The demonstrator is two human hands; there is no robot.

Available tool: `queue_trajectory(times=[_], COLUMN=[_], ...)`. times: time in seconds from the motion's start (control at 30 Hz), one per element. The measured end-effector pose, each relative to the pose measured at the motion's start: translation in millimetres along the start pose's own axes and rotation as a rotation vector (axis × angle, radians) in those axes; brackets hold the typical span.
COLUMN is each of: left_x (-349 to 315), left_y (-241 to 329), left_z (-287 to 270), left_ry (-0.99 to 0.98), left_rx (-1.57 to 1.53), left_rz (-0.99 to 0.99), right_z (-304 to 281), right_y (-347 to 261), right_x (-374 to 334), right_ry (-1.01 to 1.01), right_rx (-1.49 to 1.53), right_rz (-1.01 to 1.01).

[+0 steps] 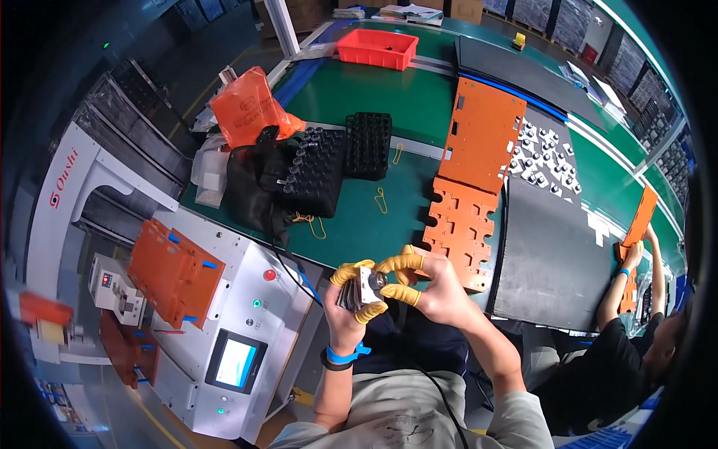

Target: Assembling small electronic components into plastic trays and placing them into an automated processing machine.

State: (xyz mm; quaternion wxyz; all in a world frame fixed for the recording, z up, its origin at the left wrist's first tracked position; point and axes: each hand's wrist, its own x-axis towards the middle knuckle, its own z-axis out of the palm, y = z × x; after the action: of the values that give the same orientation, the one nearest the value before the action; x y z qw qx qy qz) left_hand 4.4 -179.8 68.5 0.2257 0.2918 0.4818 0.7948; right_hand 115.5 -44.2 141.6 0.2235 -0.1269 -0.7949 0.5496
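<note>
My left hand (pixel 345 320), with yellow finger cots and a blue wristband, grips a stack of small white plates (pixel 366 286) in front of my body. A round dark part (pixel 378 280) sits on the face of the front plate. My right hand (pixel 437 288), also in yellow finger cots, reaches in from the right. Its thumb and fingertips close around that round part. Just beyond my right hand lies an orange fixture plate with cutouts (pixel 460 224), joined to a flat orange panel (pixel 485 135).
Black trays of round parts (pixel 313 176) stand on the green table beside an orange bag (pixel 250 108). A white machine with a screen (pixel 236 362) is at left. Many small plates lie on a black mat (pixel 535 247); at right a co-worker (pixel 598 374) handles an orange piece.
</note>
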Motion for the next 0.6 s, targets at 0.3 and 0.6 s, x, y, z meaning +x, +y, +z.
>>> queue_trajectory(times=[0.3, 0.6], left_x=[2.9, 6.4], left_y=[-4.6, -14.8], left_z=[1.8, 5.0], left_ry=[-0.101, -0.149], left_rx=[0.004, -0.002], left_rz=[-0.053, -0.059], right_z=[-7.6, -10.1], right_y=[9.9, 17.9], right_x=[-6.4, -14.3], right_ry=[0.031, 0.052], right_rx=[-0.131, -0.188], right_rz=[-0.031, -0.042])
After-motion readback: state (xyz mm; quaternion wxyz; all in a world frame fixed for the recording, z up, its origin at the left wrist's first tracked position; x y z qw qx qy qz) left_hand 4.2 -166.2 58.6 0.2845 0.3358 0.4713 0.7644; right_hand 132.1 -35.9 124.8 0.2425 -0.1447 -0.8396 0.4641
